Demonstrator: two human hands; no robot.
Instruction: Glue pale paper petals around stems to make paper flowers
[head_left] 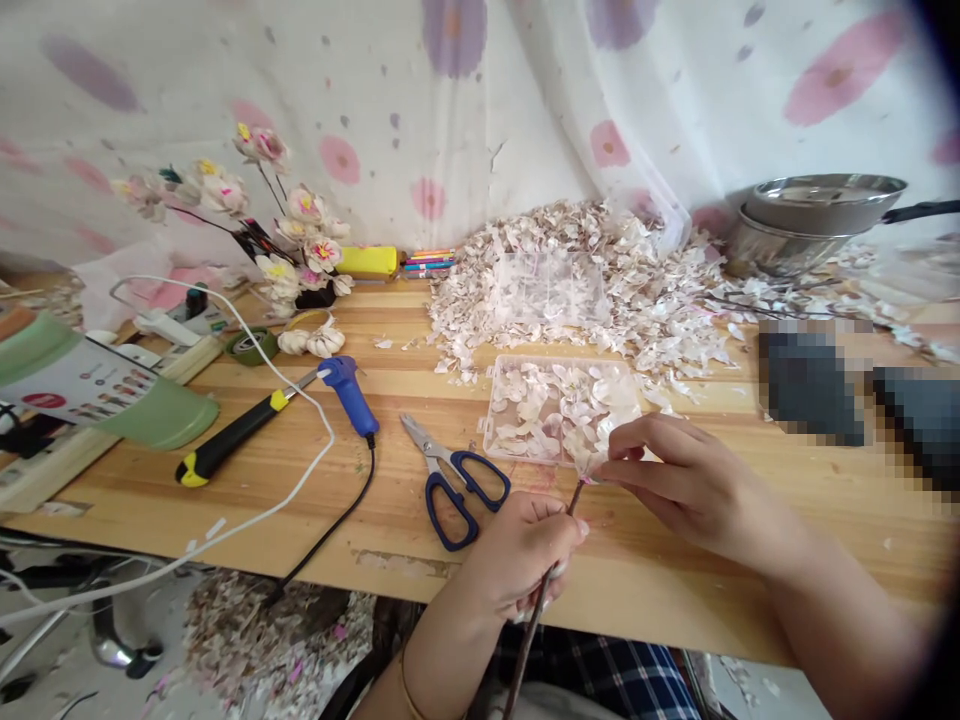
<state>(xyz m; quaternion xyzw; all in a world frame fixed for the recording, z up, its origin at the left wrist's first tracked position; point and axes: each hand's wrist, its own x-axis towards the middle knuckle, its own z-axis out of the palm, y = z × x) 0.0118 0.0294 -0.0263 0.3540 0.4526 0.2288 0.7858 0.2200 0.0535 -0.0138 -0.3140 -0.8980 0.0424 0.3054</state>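
My left hand (529,555) is wrapped round a thin brown twig (529,640), which slants up from my lap over the table's front edge. At the twig's upper tip sits a pale petal (588,466) with a touch of pink. The fingers of my right hand (697,490) are pinched together on that petal, partly covering it. Just behind lies an open clear plastic box (489,425) with loose dried petals (525,395) inside. Scissors (454,485) with dark blue handles rest left of the box, blades slightly apart.
A blue glue gun (349,395) and a yellow-black utility knife (232,440) lie left, crossed by a white cable (300,480). Behind are finished flowers (307,230) and a large petal heap (652,300). Metal pans (795,240) stand back right; a green container (172,410) lies far left.
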